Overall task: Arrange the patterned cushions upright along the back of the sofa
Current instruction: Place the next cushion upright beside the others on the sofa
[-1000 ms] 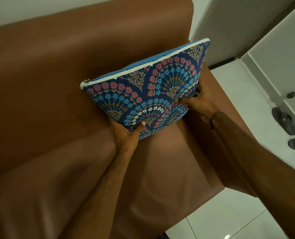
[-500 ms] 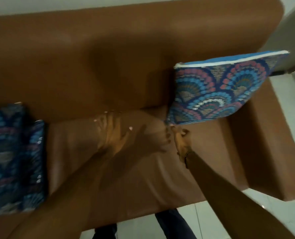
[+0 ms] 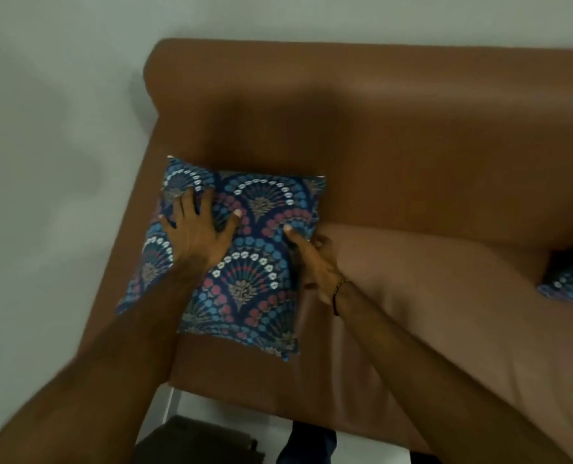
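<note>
Head view — left hand point(image 3: 196, 234) splayed on cushion point(image 3: 245, 262)

wall point(image 3: 60, 95): pale, plain | floor point(image 3: 211, 410): white | light: dim

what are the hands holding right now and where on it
The patterned cushion at the sofa's left end. The left hand lies spread flat on its upper left face; the right hand grips its right edge, thumb on the front.
</note>
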A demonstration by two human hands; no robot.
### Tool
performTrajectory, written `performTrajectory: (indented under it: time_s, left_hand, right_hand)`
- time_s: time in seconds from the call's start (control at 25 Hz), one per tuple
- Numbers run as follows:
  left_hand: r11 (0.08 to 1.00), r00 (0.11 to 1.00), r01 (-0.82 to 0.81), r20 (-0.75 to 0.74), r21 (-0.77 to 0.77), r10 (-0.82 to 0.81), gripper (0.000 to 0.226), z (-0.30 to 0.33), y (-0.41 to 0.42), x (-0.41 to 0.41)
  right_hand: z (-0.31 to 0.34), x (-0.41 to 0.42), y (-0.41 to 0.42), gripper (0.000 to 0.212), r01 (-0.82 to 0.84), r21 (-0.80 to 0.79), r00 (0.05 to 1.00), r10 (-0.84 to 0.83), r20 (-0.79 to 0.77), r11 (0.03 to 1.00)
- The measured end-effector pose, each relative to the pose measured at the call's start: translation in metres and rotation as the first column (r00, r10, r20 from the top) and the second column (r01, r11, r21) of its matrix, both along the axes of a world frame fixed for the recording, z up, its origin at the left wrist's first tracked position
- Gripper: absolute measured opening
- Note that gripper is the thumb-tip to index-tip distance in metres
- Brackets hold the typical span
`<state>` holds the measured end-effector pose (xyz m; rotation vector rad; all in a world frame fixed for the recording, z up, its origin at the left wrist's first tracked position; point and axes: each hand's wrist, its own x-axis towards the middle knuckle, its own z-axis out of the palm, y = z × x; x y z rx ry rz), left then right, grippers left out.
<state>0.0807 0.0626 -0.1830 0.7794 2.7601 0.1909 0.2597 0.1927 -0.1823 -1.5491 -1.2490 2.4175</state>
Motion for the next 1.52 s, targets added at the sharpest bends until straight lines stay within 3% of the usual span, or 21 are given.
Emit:
performTrajectory:
  time_s: [0.12, 0.24, 0.32, 0.48, 0.68, 0.88, 1.2, 1.36, 1.52]
  left_hand:
    - [0.957, 0.956, -0.24, 0.209, 0.163, 0.204, 0.089, -0.006, -0.045, -0.042]
    - [0.759, 0.706, -0.595, 0.624, 0.265, 0.336, 0.104, -0.003, -0.058, -0.058]
    - [0.684, 0.658, -0.665, 0.669, 0.301, 0.346, 0.096, 0.004, -0.055, -0.05]
    - [0.549, 0.74, -0.647, 0.61, 0.529, 0.283, 0.09, 0.025, -0.038, -0.006]
    - [0.66, 0.788, -0.461, 0.616, 0.593, -0.003, 0.113, 0.028, 0.063, 0.103]
    - [0.686, 0.752, -0.388, 0.642, 0.615, -0.151, 0.108, 0.013, 0.17, 0.202]
    - [0.699, 0.785, -0.369, 0.608, 0.613, -0.119, 0.104, -0.026, 0.226, 0.265]
    - [0.774, 0.846, -0.273, 0.526, 0.572, -0.09, 0.098, -0.044, 0.209, 0.263]
    - [0.893, 0.855, -0.057, 0.483, 0.447, -0.187, 0.104, -0.061, 0.169, 0.227]
  right_hand:
    - [-0.008, -0.03, -0.016, 0.043, -0.069, -0.021, 0.998, 0.069, -0.005, 0.997]
    - [-0.013, -0.034, -0.013, 0.037, -0.044, -0.029, 0.999, 0.043, -0.02, 0.999]
    - [-0.013, -0.022, -0.005, 0.042, -0.036, -0.014, 0.999, 0.036, -0.038, 0.999]
    - [-0.006, 0.029, 0.031, 0.044, -0.082, 0.008, 0.994, 0.083, -0.071, 0.997]
    - [0.009, 0.159, 0.135, 0.084, 0.092, 0.269, 0.996, -0.092, -0.011, 0.959]
    - [0.015, 0.271, 0.219, 0.097, 0.179, 0.449, 0.975, -0.219, 0.04, 0.876]
    - [-0.046, 0.322, 0.278, 0.102, 0.136, 0.553, 0.984, -0.178, 0.022, 0.822]
    - [-0.071, 0.314, 0.259, 0.087, 0.042, 0.53, 0.989, -0.109, 0.096, 0.847]
    - [-0.075, 0.296, 0.213, 0.068, 0.148, 0.4, 0.969, -0.214, 0.125, 0.905]
